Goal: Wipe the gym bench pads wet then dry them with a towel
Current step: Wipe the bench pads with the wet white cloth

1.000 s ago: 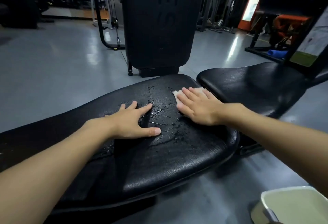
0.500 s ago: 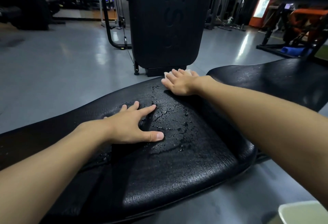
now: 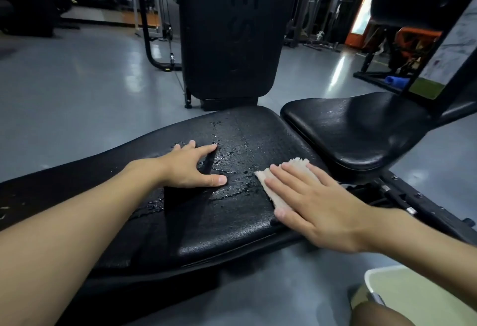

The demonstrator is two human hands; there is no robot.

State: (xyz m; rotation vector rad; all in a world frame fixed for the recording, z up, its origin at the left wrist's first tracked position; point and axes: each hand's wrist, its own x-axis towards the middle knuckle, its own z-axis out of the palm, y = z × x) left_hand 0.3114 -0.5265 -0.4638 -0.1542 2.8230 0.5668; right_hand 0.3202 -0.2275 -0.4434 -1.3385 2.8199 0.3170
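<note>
A long black bench pad (image 3: 232,222) lies across the view, with beads and streaks of water on its middle. A second black seat pad (image 3: 361,129) sits to its right, also wet. My left hand (image 3: 191,168) rests flat on the long pad with fingers spread and holds nothing. My right hand (image 3: 317,204) presses a small pale cloth (image 3: 296,168) flat against the near right end of the long pad. Most of the cloth is hidden under my palm.
A pale bucket (image 3: 413,294) stands on the grey floor at the lower right. A tall black padded machine (image 3: 232,31) rises just behind the bench. The bench's metal frame (image 3: 402,196) shows under my right wrist. More gym equipment (image 3: 407,41) stands at the far right.
My right hand has drawn the cloth back from the far edge of the long pad to its near right end. My left hand has stayed in place.
</note>
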